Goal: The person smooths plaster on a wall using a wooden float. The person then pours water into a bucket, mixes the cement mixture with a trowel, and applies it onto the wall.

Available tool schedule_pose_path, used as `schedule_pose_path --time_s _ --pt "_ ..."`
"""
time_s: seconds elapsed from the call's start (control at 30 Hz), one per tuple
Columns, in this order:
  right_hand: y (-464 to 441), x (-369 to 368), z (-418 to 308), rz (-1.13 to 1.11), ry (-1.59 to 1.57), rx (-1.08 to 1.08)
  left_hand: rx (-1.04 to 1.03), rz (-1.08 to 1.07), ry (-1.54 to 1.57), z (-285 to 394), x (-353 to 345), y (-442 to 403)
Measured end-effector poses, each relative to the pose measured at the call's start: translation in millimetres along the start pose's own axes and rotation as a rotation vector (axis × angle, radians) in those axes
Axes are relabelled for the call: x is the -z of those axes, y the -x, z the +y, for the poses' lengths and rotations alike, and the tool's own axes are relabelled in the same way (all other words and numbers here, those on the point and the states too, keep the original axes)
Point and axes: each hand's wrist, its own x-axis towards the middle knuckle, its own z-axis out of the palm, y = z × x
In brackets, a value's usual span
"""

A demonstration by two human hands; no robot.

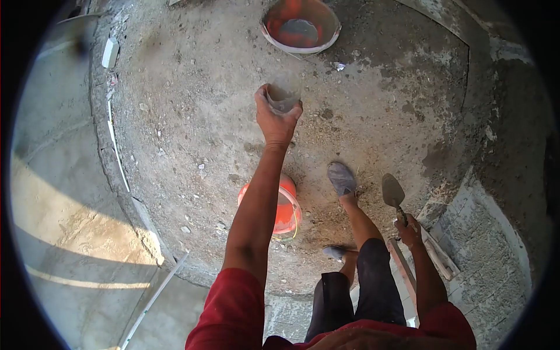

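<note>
My left hand [275, 123] reaches forward, its fingers wrapped round a clear plastic cup [284, 93]. Something greyish shows in the cup, but I cannot tell what it is. Down at the right, my right hand [410, 232] grips the handle of a trowel [392, 190], whose blade points away from me. Below my left forearm stands a red bucket [287, 219], partly hidden by the arm. Beyond the cup sits a wide tub [291, 49], stained red inside, with grey material at its bottom.
My shoes [341, 178] stand on rough, gritty ground [198, 116]. Wooden boards [438, 254] lie by a rough grey block surface [484, 251] at the right. At the left are a white block [110, 52], thin white strips [116, 149] and a ledge edge.
</note>
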Motion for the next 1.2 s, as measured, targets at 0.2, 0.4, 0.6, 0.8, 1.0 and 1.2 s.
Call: schedule_pose_path --time_s 0.2,0.4,0.6,0.8,1.0,1.2 --pt "-11 -10 38 0.068 -0.227 -0.049 0.238 -0.1 0.012 8 -66 -81" --pt "-11 3 12 -0.017 -0.44 -0.204 0.354 -0.234 0.151 -7 -87 -106" --pt "-13 11 -16 -0.072 -0.511 -0.206 0.552 -0.261 0.224 24 -82 -117" --pt "-35 0 -4 -0.024 -0.319 -0.1 0.034 -0.167 0.158 36 -65 -95" --pt "-72 -12 12 -0.025 -0.237 -0.016 0.112 -0.015 0.087 20 19 38" --pt "-76 -5 -47 -0.077 -0.22 0.024 0.5 0.137 -0.137 -82 132 235"
